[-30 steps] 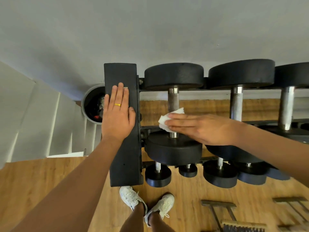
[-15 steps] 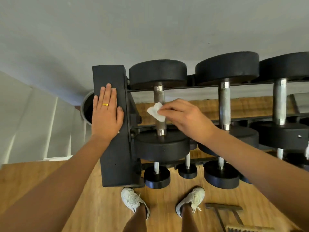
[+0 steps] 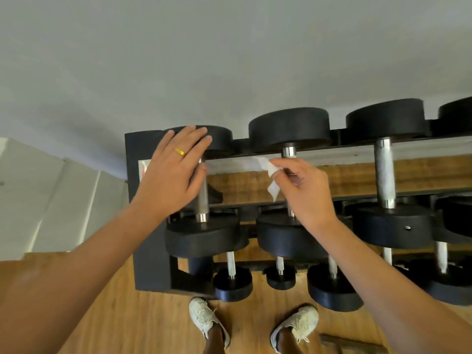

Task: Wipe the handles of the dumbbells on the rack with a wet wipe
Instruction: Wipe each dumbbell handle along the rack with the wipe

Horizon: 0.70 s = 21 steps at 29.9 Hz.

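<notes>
Right hand (image 3: 304, 190) pinches a crumpled white wet wipe (image 3: 270, 175) in its fingertips, beside the steel handle (image 3: 288, 150) of the second black round-headed dumbbell on the black metal rack (image 3: 150, 251). Left hand (image 3: 173, 172), fingers straight and slightly spread, lies over the leftmost dumbbell (image 3: 204, 233); contact unclear.

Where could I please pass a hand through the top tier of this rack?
Bare gap between the second handle and third handle. Crowded leftward: the left hand overlaps the first handle, and the right hand pinches the wipe at the second.
</notes>
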Motion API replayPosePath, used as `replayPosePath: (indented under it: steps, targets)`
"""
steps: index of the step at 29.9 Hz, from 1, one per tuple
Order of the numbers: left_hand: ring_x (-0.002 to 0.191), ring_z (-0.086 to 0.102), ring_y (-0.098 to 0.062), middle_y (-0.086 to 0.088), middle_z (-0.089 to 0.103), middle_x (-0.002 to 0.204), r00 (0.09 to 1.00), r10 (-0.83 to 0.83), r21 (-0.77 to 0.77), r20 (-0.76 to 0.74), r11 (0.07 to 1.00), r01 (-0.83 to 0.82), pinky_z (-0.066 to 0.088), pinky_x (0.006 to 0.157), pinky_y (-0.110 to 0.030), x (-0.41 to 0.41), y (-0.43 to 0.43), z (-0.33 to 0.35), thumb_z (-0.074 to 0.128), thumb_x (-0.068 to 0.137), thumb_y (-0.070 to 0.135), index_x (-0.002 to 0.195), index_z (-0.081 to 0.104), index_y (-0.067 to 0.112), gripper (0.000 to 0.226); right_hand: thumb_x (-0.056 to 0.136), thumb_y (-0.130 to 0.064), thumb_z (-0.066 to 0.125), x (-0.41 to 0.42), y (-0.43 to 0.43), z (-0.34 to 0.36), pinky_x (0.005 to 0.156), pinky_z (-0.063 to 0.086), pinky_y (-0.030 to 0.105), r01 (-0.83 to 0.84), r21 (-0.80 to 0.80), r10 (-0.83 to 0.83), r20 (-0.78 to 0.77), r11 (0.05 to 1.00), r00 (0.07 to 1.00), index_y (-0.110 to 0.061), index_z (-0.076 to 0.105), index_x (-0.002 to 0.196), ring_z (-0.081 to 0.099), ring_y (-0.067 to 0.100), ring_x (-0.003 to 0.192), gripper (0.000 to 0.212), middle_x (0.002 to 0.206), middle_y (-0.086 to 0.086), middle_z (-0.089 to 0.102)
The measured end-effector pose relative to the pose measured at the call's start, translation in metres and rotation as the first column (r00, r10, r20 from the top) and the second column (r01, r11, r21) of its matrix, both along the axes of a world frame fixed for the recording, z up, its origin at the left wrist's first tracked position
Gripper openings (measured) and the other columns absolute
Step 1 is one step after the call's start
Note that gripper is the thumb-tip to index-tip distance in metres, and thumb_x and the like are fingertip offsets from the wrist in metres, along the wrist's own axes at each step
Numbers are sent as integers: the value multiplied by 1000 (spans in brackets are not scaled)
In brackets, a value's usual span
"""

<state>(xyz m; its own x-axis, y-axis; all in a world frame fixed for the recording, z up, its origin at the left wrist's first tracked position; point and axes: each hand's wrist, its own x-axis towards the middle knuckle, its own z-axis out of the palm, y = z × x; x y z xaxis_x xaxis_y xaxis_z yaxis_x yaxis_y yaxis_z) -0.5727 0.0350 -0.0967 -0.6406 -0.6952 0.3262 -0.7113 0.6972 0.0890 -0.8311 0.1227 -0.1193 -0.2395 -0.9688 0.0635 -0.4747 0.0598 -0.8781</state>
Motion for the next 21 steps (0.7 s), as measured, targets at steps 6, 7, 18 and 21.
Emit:
replayPosePath:
  steps: [6,7,18,21]
  targets:
    - [144,45,-33,-17,56,148,864,-195,-21,463,973,230,21,122,-54,-29,-53,8,32,107,34,143,56,2,53,95,-10,64,-46,2,-14,78,51,8,144,106,-162,184,984,969,-15,71,117,67,-6,94,24,107,-6,73]
    - [142,48,-34,-18,58,145,836,-226,-42,501,958,285,24,122,-53,-30,-58,6,33,107,34,141,57,2,53,95,-9,64,-52,2,-17,81,52,10,168,128,-194,223,977,955,-18,71,116,67,-7,94,24,106,-8,73]
    - [137,53,-35,-17,60,143,818,-208,-198,537,911,362,34,119,-54,-33,-62,2,51,105,39,140,58,1,52,93,-9,68,-51,-29,-41,97,55,33,240,289,-362,520,927,774,-22,77,100,70,7,98,18,99,-6,76]
    - [141,49,-35,-18,58,145,806,-210,-153,553,926,346,29,122,-54,-34,-60,4,44,107,41,142,56,0,55,96,-13,65,-47,-29,-39,96,54,29,167,310,-317,536,936,783,-20,77,109,70,4,100,19,101,-8,76]
